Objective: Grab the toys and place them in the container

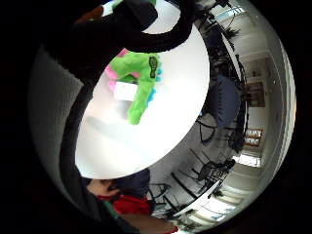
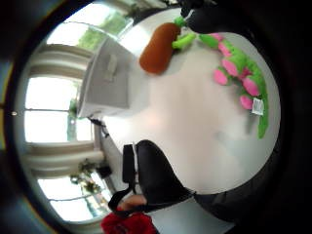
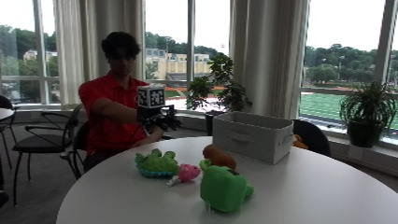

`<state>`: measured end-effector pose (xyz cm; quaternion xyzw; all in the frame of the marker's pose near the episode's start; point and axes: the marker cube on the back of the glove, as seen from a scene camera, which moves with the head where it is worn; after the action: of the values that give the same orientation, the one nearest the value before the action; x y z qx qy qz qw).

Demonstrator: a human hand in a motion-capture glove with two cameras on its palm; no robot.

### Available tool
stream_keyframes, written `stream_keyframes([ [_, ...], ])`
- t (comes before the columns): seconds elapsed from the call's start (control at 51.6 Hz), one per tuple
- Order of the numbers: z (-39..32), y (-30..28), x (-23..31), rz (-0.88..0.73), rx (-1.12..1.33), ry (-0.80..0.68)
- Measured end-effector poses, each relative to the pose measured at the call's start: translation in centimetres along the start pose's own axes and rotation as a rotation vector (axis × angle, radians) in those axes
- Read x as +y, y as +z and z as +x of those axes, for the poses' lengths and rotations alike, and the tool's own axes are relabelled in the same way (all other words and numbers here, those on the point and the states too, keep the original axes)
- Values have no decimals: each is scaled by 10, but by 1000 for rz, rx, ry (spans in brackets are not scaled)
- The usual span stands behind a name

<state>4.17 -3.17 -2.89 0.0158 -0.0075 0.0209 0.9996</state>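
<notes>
Toys clustered near the middle of the round white counter (image 3: pixel 323 191), all clear of the gloved right hand (image 3: pixel 160 119). Hand raised in the air above the counter's near-person edge, arm stretched forward, nothing in it; fingers (image 3: pixel 169 122) loosely curled downward, slightly apart, gripping nothing. Below and beyond the hand: green spiky plush (image 3: pixel 155 164) with a pale blue underside, lying on the counter; just beside it a small pink toy (image 3: pixel 187 173); next to that a large green plush (image 3: pixel 223 187) standing closest to the camera. Brown carrot-shaped toy (image 3: pixel 218 157) behind the large green plush, between it and the white container (image 3: pixel 252 135). Container upright on the counter, further from the person than the toys, handle slot facing the toys. From the thumb-side palm view: carrot-shaped toy (image 2: pixel 158 48) with green leaves lying beside the container (image 2: pixel 107 80), a green and pink plush (image 2: pixel 241 73) with a white tag stretched out on the bare counter (image 2: pixel 185 136), well apart from the black glove edge.
</notes>
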Motion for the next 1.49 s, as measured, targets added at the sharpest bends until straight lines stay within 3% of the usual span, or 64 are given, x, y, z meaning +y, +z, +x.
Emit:
stream_keyframes([
  [0.291, 45, -8, -66, -8, 52, 83],
  [0.601, 81, 43, -103, -209, 41, 141],
  [1.047, 76, 98, -128, -451, 152, 107],
  [1.492, 65, 95, -128, -495, 179, -47],
])
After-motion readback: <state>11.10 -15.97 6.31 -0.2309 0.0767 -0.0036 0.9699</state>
